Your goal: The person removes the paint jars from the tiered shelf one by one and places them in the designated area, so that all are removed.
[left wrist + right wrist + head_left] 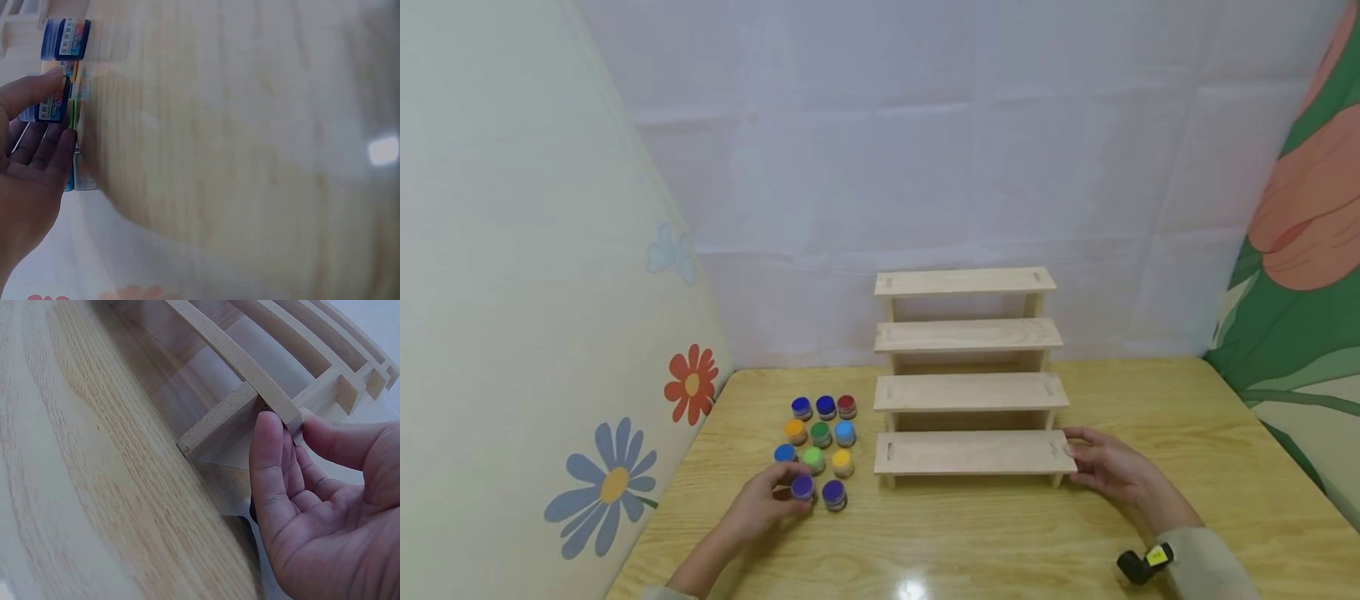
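My left hand (pixel 762 507) pinches a small paint jar with a purple lid (pixel 802 488) between thumb and fingers. In the left wrist view the thumb lies on the labelled side of this jar (pixel 54 103). A second purple-lidded jar (pixel 834 495) stands just to its right. At the right, my right hand (pixel 1112 468) grips the end of the lowest board (pixel 973 453) of a wooden stepped rack. In the right wrist view the thumb is on top of the board end (pixel 299 425) and the index finger (pixel 269 440) is under it.
Behind the left hand, several more paint jars stand in rows, among them a green-lidded one (pixel 821 434) and a yellow-lidded one (pixel 842 462). The rack's upper boards (pixel 970 335) rise toward the white cloth (pixel 925 183) at the back. Flowered panels flank the wooden table (pixel 970 542).
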Motion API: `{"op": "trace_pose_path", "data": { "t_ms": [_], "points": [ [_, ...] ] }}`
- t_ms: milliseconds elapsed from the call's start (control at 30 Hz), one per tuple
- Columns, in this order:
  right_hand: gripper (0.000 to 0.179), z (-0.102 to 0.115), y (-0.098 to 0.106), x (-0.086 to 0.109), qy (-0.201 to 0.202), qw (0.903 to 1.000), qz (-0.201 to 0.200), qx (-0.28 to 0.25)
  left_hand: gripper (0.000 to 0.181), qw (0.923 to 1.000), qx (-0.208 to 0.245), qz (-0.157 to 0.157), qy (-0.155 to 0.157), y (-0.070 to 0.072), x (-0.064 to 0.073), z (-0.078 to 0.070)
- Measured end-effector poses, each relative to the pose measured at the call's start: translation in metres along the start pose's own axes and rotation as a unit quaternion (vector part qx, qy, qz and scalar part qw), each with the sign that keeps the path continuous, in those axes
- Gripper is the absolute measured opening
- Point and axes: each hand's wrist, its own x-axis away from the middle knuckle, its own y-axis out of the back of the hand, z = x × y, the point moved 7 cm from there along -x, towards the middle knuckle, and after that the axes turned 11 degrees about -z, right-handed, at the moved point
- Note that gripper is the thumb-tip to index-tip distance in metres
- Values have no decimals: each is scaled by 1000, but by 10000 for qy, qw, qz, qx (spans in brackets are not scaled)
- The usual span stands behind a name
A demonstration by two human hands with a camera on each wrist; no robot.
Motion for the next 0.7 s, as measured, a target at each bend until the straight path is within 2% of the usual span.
{"op": "trace_pose_path", "data": {
  "t_ms": [400,700],
  "points": [
    [23,1,1,-2,-11,10000,-40,8,39,9960,-636,-420,468,-4,1,5],
    [26,-2,1,-2,116,9996,-205,157,45,9970,-624,-322,324,-3,3,-3]
  ]
}}
